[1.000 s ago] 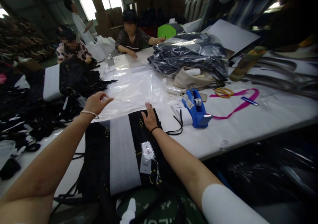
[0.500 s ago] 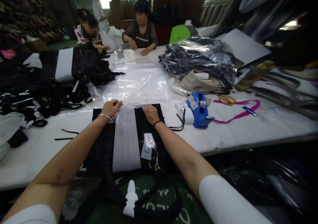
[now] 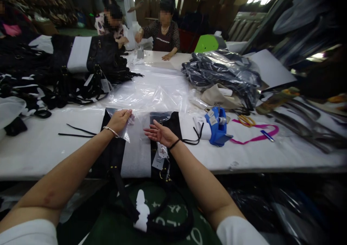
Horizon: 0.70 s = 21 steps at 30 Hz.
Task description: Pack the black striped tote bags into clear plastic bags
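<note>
Left hand [image 3: 119,119] pinches the edge of the clear plastic bag [image 3: 143,104] over the black handbag [image 3: 115,156] on the bench [image 3: 40,151]; right hand [image 3: 158,132] open, empty; bag mouth apparently needs spreading wider than the handbag.

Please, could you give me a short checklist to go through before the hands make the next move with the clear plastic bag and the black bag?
1. Left hand grips the edge of the clear plastic bag: ok.
2. Right hand has hold of the plastic: not ok; it is open, over the black bag.
3. Mouth of the plastic bag is opened: cannot tell.
4. White foam sheet lies flat across the black bag: ok.
5. Paper tag lies outside the plastic: ok.
6. Blue tape dispenser stands apart from the black bag: ok.
</note>
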Each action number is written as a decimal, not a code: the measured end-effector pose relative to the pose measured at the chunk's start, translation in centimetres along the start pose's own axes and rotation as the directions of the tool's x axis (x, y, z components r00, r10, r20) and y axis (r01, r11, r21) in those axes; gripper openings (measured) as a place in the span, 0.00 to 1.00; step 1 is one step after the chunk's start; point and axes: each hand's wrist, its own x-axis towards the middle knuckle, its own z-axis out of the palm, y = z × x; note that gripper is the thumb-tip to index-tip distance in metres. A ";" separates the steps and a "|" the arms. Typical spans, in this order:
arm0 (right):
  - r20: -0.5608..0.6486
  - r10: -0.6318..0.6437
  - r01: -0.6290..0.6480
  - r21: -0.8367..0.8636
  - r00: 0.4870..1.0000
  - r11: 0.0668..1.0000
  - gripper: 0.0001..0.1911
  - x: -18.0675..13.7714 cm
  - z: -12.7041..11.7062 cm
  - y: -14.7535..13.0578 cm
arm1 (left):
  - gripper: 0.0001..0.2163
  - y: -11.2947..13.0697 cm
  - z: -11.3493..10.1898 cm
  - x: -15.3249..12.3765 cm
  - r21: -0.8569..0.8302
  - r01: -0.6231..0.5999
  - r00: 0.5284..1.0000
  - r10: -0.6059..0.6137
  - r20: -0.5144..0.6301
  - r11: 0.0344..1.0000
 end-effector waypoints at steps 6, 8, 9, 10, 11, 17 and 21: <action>0.002 0.086 -0.086 0.010 0.996 0.996 0.20 -0.9 1.9 2.2 | 0.21 1.4 -0.1 -3.1 -0.358 0.106 0.987 -0.143 -0.077 0.928; -0.049 0.006 -0.005 0.034 0.999 0.999 0.17 -0.7 2.2 2.3 | 0.20 1.6 -0.7 -3.6 -0.374 0.100 0.985 -0.146 -0.096 0.922; -0.082 -0.058 0.062 0.042 0.995 0.997 0.15 -0.6 2.3 2.4 | 0.20 1.4 -1.1 -3.8 -0.322 0.090 0.986 -0.131 -0.107 0.942; -0.117 -0.131 0.137 0.045 0.984 0.990 0.14 -0.5 2.3 2.4 | 0.20 1.3 -1.7 -4.1 -0.218 0.079 0.989 -0.104 -0.105 0.973; -0.153 -0.201 0.210 0.043 0.968 0.977 0.14 -0.5 2.3 2.5 | 0.19 1.1 -2.2 -4.3 -0.067 0.061 0.994 -0.067 -0.091 0.996; -0.220 -0.450 0.448 -0.062 0.865 0.892 0.18 -1.9 3.2 3.2 | 0.16 1.7 -2.1 -7.1 0.533 -0.195 0.961 0.268 -0.063 0.823; -0.131 -0.618 0.561 -0.309 0.775 0.768 0.17 -2.9 4.2 3.8 | 0.17 2.3 1.7 -8.4 0.374 -0.276 0.959 0.231 0.163 0.885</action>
